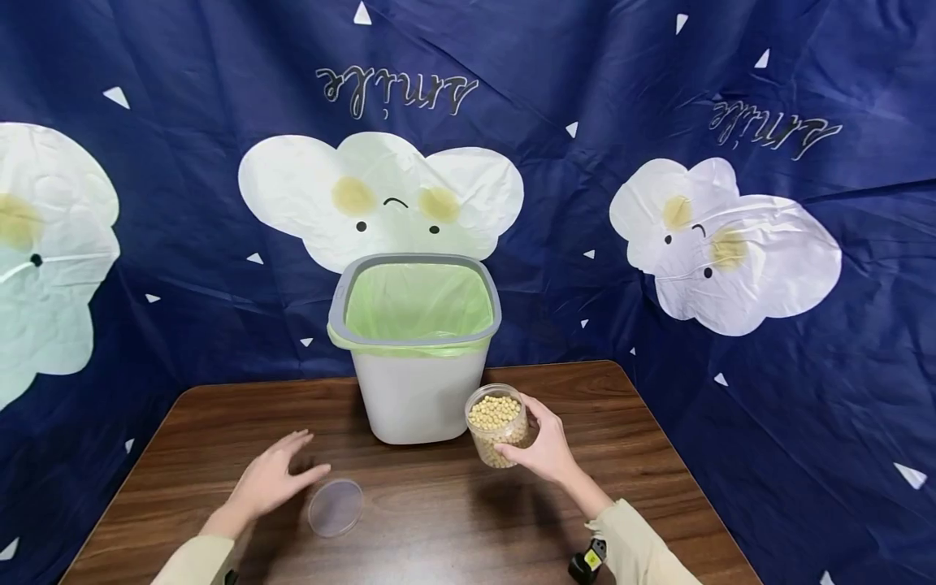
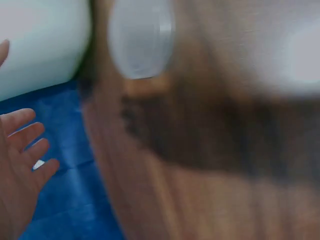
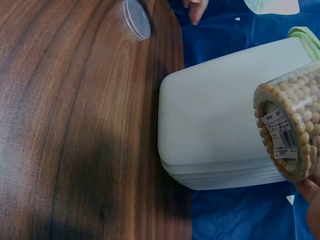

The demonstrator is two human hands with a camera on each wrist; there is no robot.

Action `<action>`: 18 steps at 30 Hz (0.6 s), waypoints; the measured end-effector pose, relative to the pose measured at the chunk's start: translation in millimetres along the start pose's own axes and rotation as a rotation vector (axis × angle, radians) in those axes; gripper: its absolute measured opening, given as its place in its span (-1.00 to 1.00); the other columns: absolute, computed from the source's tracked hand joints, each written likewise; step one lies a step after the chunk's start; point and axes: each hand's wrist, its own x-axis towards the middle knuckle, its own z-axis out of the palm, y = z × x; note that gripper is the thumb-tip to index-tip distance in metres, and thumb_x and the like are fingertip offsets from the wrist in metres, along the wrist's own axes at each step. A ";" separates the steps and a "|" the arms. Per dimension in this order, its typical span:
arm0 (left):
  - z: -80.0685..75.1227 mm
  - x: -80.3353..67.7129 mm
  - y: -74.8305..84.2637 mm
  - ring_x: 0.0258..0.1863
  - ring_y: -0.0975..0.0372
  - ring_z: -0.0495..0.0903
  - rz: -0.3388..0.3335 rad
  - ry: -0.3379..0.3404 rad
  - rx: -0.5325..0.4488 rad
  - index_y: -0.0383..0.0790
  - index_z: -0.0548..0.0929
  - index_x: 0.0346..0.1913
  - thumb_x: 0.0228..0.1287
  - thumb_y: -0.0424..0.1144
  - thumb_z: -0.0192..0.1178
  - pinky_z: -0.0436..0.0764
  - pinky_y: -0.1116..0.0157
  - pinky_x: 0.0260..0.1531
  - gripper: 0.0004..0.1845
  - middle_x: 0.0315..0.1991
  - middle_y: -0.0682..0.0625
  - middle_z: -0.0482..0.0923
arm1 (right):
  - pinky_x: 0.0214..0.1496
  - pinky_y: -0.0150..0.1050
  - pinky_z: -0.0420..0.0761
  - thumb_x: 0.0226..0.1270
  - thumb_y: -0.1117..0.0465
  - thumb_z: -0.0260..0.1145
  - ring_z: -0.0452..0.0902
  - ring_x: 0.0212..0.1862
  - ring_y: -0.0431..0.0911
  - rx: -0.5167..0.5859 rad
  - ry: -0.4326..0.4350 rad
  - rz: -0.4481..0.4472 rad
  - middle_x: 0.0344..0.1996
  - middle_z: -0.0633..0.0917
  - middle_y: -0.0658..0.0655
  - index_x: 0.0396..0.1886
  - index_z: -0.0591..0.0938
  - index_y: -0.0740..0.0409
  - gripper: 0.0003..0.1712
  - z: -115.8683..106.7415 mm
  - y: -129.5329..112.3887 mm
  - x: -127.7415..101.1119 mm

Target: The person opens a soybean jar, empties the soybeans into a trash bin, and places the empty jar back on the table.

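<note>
The right hand point(image 1: 547, 449) wraps around an open jar of beans point(image 1: 498, 424), held just off the table beside the white bin point(image 1: 417, 390). The left hand point(image 1: 272, 481) hovers with fingers spread, holding nothing, close to the clear lid point(image 1: 335, 507) lying flat. The brown wooden table point(image 1: 439, 520) has free space in front. A blue cloth point(image 1: 183, 203) with clouds hangs behind.

Lidless, bean-filled jar point(image 1: 498, 425), lifted

You've got a dark wooden table point(image 1: 629, 455); on it stand a white bin point(image 1: 415, 390) (green liner inside) and a clear lid point(image 1: 335, 508), lying flat.
</note>
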 end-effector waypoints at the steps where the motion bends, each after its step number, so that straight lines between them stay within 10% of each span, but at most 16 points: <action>1: -5.8 5.2 1.9 0.15 -0.17 0.32 0.002 -0.002 0.004 -0.44 0.47 0.10 0.02 0.16 0.23 0.36 -0.12 0.00 -0.24 0.15 -0.32 0.38 | -0.21 -0.28 0.57 -0.38 0.35 0.51 0.53 -0.16 0.12 0.002 -0.003 0.001 -0.17 0.61 0.35 0.00 0.47 0.49 -0.21 -0.1 -0.6 0.7; 18: -107.8 86.8 58.2 0.31 -0.11 0.07 0.187 0.064 0.074 -0.44 0.25 0.28 0.07 0.20 0.16 0.15 -0.10 0.17 -0.11 0.30 -0.31 0.14 | -0.20 -0.29 0.56 -0.38 0.36 0.50 0.53 -0.17 0.11 0.012 -0.012 -0.003 -0.16 0.61 0.34 0.01 0.47 0.50 -0.22 2.3 -4.9 -0.4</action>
